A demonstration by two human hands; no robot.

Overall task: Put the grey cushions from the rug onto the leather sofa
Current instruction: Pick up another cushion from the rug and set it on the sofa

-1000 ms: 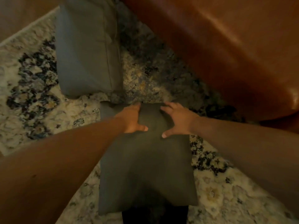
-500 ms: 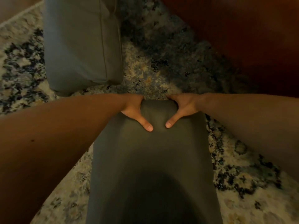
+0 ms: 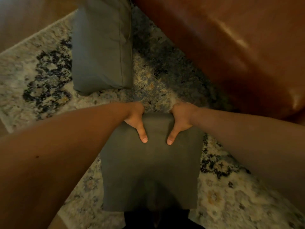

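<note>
A dark grey cushion (image 3: 150,172) hangs in front of me over the patterned rug (image 3: 41,76). My left hand (image 3: 137,123) and my right hand (image 3: 180,121) both grip its far edge, thumbs pressed on its top face and fingers curled out of sight behind the edge. A second, lighter grey cushion (image 3: 100,47) lies on the rug further ahead, left of centre. The brown leather sofa (image 3: 231,47) fills the upper right, its front edge running diagonally close to my right forearm.
Wooden floor (image 3: 24,19) shows beyond the rug's edge at the upper left. Something dark, perhaps my legs, sits below the held cushion at the bottom centre.
Both hands have gone from lying flat on the cushion to gripping its far edge, and the cushion has been lifted toward me. The view has swung back so the sofa shows again.
</note>
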